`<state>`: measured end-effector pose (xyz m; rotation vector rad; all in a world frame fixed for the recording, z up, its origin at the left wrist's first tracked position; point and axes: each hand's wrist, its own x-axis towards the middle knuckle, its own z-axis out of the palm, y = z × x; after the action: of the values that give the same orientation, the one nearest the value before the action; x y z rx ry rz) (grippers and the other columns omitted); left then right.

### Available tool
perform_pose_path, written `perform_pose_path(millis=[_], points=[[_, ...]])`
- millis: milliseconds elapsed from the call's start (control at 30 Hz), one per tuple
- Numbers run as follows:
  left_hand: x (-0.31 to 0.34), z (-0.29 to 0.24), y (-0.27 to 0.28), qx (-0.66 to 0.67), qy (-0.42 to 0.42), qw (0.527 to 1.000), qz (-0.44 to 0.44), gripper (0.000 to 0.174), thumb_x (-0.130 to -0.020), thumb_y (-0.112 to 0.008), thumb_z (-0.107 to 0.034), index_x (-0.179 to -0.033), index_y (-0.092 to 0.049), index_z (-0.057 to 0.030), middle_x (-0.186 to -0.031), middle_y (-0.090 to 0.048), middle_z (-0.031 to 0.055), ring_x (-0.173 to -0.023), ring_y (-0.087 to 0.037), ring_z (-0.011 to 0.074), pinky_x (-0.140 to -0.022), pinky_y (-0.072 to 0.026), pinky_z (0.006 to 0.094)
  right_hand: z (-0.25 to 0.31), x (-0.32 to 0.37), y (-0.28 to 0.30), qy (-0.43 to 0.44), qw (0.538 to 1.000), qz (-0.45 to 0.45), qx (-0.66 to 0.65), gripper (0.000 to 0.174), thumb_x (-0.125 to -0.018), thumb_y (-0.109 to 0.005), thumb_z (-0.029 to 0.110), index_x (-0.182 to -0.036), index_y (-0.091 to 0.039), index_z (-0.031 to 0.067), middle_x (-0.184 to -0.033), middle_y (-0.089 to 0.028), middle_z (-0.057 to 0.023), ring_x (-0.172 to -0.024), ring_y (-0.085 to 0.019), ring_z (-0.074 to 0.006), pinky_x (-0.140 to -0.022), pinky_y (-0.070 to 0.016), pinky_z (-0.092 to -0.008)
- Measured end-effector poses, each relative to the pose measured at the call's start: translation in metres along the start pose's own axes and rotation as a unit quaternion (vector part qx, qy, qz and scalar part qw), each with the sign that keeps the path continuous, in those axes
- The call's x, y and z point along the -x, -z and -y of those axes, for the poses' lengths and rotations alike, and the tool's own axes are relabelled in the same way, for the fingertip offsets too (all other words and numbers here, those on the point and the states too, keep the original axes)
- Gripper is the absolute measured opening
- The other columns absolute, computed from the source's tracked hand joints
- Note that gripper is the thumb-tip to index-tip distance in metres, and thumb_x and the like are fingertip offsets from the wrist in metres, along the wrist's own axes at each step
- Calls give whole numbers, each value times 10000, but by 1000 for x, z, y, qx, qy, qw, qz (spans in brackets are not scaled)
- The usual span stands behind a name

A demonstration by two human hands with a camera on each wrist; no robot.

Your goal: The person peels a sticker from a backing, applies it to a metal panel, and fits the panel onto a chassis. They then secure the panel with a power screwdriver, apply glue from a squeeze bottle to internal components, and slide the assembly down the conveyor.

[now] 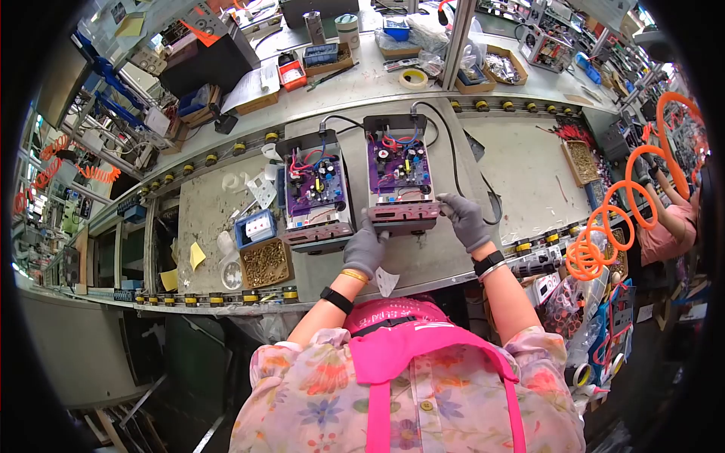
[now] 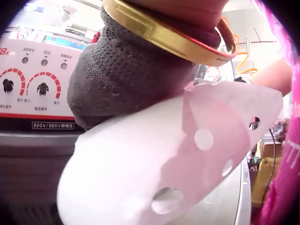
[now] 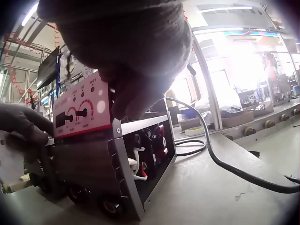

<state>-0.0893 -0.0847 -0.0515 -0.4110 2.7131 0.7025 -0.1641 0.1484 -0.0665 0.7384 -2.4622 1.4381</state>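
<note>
Two open-topped units with purple circuit boards stand side by side, the left unit (image 1: 316, 189) and the right unit (image 1: 398, 170). At the front left corner of the right unit is my gloved left hand (image 1: 365, 251). A white sheet with round holes (image 2: 126, 164) hangs from that hand, its fingers mostly hidden in the left wrist view. My gloved right hand (image 1: 467, 220) grips the right end of the same unit's front panel (image 3: 83, 105), which carries two dials. Below the panel is a dark louvred front (image 3: 86, 161).
A blue tray (image 1: 255, 229) and a box of small brass-coloured parts (image 1: 266, 263) sit left of the units. Black cables (image 1: 455, 162) run from behind the units and curve down on the right. An orange coiled hose (image 1: 604, 226) hangs at the right.
</note>
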Motion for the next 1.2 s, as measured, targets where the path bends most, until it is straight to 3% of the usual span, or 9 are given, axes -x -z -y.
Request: perform_pose_path(millis=[233,367,500,567,633,733,833,933,1200], points=[[18,24,3,0,-37,994,103,755,-864,-530,-346,-1431,-126,-52,-888,-649,207,-823,-629,367,-732,-484,445,41,6,-3,-122,992,33,14,271,-819,-628,48,-1086,-602,12,-941,-650,-166,-823,-650,-272,-718,-507,-309],[33,46,27,189,-107,952,213,460,-872,-554,-280,-1240,-481,-13,-816,-658,128,-724,-651,196,-662,-490,339,-25,23,-22,-1,999,-25,31,250,-835,-626,82,-1076,-603,19,-800,-642,-105,-755,-641,-166,-667,-506,-267],[43,120,47,368,-139,885,251,346,-881,-538,-227,-1128,-569,13,-770,-601,41,-567,-546,104,-549,-461,255,-15,45,-11,-206,968,-37,-140,223,-889,-570,108,-1074,-610,-10,-902,-661,-97,-797,-645,-148,-691,-537,-271],[69,171,72,539,-52,813,215,318,-908,-517,-282,-1023,-617,-3,-733,-609,40,-473,-498,118,-515,-447,288,-12,65,-8,-247,951,-62,-177,225,-911,-539,124,-1082,-611,-4,-916,-652,-70,-793,-633,-136,-699,-547,-273],[100,247,43,815,61,563,123,325,-931,-474,-332,-914,-623,-44,-490,-434,-6,-387,-402,117,-391,-345,289,-20,95,-4,-275,935,-48,-220,227,-907,-543,121,-1087,-607,-1,-912,-643,-74,-782,-629,-144,-705,-549,-279],[137,338,-9,331,78,937,-84,263,-891,-498,-316,-888,-630,-88,-555,-516,14,-519,-494,197,-508,-400,373,-12,132,1,-336,917,-49,-208,217,-908,-545,118,-1081,-610,5,-877,-641,-78,-761,-623,-140,-674,-534,-265],[151,382,-55,632,339,670,-191,296,-892,-490,-333,-922,-626,-72,-638,-543,40,-585,-518,229,-556,-420,386,5,149,3,-409,887,-50,-211,214,-905,-563,134,-1080,-612,20,-852,-647,-74,-709,-619,-137,-621,-515,-252],[143,406,-93,696,457,460,-307,332,-894,-482,-350,-955,-623,-55,-721,-571,66,-651,-543,261,-604,-440,400,9,154,7,-416,888,-34,-193,230,-907,-572,157,-1093,-605,25,-841,-656,-82,-681,-629,-144,-600,-519,-253],[121,428,-115,467,707,237,-475,438,-898,-461,-395,-1045,-613,-12,-942,-644,136,-828,-609,347,-733,-494,435,24,157,61,-426,901,41,-65,200,-905,-546,122,-1067,-615,25,-868,-642,-45,-712,-586,-96,-608,-473,-225]])
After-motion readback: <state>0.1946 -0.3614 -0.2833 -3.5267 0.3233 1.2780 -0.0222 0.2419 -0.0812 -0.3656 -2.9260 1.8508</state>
